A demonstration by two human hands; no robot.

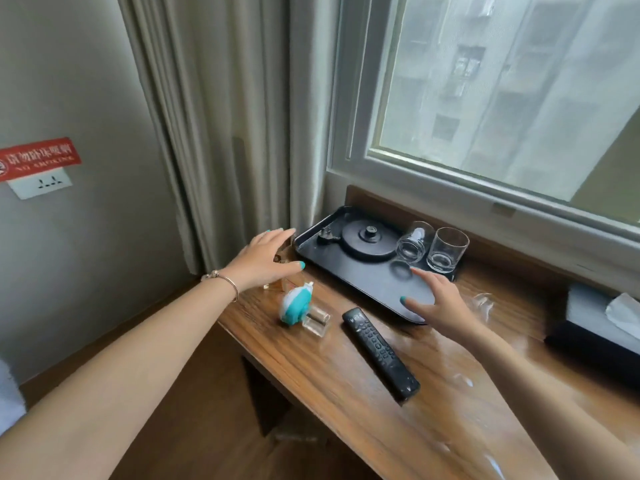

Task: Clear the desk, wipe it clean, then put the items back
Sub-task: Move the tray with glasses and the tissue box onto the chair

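Observation:
A black tray [349, 271] lies at the far left of the wooden desk [346, 375]. On it stand a black kettle base [369, 239] and two clear glasses [414, 241] [446, 250]. My left hand [265, 256] hovers open just left of the tray's left corner, above a small amber glass item that it mostly hides. My right hand [434, 299] is open over the tray's near right corner, fingers spread. A black remote [381, 351] lies in front of the tray. A teal-and-white gadget [294, 303] rests beside a clear block [317, 322].
A black tissue box [595, 323] stands at the right. Crumpled clear plastic [483, 301] lies behind my right wrist. Grey curtains [225, 116] hang left of the window [502, 98]. The desk's left edge drops to the wooden floor. A wall socket [41, 183] sits at the left.

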